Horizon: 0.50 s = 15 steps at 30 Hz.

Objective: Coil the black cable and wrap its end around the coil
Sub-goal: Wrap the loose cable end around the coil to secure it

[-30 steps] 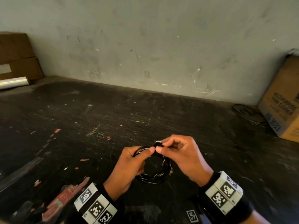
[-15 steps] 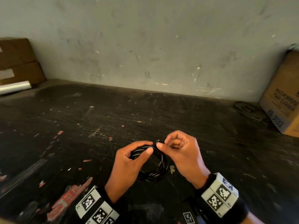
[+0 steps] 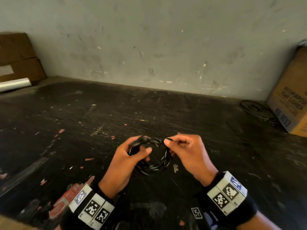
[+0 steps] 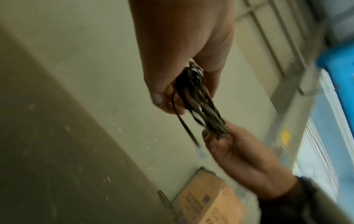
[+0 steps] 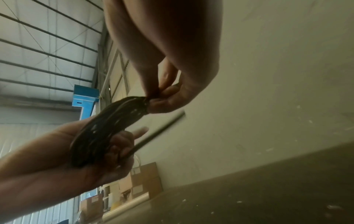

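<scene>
Fingers (image 3: 166, 142) of the person's right hand (image 3: 187, 156) are pressed together, thumb against forefinger, pinching a strand of the thin glossy black cable (image 3: 153, 165) at the far right of its coil, while the left hand (image 3: 127, 161) has its fingers curled round the coil's left side with the thumb laid across the loops. The cable is thus held in the air between both hands, just above the scratched black desk (image 3: 83, 123), already gathered into a small round bundle of several loops. In the left wrist view a single loose strand (image 4: 184, 125) hangs out of the bundle below the left fingers, and the right wrist view shows a straight stub (image 5: 159, 133) sticking out past the left hand; whether these are the same free end cannot be told. Judging from this, coiling is done and the wrapping of the end is in hand. To do it well, the left hand should keep the loops squeezed flat so none springs out, and the right should lead the strand through the coil's middle and round the bundle under steady light tension, each turn lying snug beside the last. Slack in the pinch would likely let the turns loosen. A printed brown cardboard box (image 3: 290, 100) stands well apart at the right, against the grey wall (image 3: 166, 47).
</scene>
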{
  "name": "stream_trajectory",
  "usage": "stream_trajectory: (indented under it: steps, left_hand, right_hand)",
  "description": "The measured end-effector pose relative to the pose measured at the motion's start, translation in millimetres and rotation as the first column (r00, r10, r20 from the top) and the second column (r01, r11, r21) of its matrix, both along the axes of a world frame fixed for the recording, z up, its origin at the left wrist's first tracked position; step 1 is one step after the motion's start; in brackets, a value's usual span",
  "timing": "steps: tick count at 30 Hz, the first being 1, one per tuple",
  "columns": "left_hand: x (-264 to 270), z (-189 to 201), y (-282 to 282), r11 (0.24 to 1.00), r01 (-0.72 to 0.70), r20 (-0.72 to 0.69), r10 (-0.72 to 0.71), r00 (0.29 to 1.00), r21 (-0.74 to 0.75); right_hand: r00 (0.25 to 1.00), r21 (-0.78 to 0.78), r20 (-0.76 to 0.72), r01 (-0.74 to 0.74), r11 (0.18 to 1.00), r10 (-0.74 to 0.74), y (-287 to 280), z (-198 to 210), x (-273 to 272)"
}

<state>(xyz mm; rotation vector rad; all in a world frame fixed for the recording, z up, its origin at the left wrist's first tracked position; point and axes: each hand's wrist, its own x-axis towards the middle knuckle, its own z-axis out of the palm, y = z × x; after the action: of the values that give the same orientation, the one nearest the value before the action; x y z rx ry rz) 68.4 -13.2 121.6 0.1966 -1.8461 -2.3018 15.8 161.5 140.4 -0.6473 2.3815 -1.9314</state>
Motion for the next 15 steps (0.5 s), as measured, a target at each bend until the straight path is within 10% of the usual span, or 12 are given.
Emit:
stream_trajectory:
  steps: [8, 15]
  left_hand:
    - [-3.0, -17.0, -11.0, 0.717, -0.091, 0.171, -0.04, 0.985, 0.691]
    - [5.1, -28.3, -53.4, 0.879, -0.348, 0.314, 0.247, 0.917, 0.325]
  right_hand:
    - [0.951, -0.197, 0.302, 0.002, 0.98, 0.059, -13.7, -25.8, 5.3]
    - [0.904, 0.039, 0.343, -0.286, 0.957, 0.256, -57.1, -53.9, 9.3]
